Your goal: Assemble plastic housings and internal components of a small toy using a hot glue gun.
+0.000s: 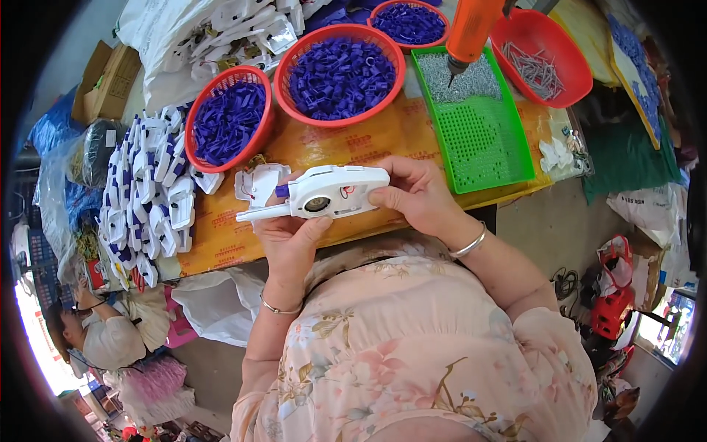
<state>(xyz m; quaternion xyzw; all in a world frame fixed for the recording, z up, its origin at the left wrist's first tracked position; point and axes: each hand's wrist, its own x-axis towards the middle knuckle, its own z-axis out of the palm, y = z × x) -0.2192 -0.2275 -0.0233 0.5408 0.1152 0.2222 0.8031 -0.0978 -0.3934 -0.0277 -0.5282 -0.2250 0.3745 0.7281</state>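
Both hands hold a white plastic housing just above the front of the table. A round dark speaker sits in its face, and a red wire shows to the right of it. At its left end are a small purple part and a slim white piece pointing left. My left hand supports the left end from below, thumb near the speaker. My right hand pinches the right end between thumb and fingers. Behind my left hand lies another white shell with thin wires.
Red baskets of purple parts stand at the back. A green tray holds small screws, with an orange electric screwdriver hanging above it. A red bowl contains metal pins. White-and-purple units pile up left; another person sits beyond.
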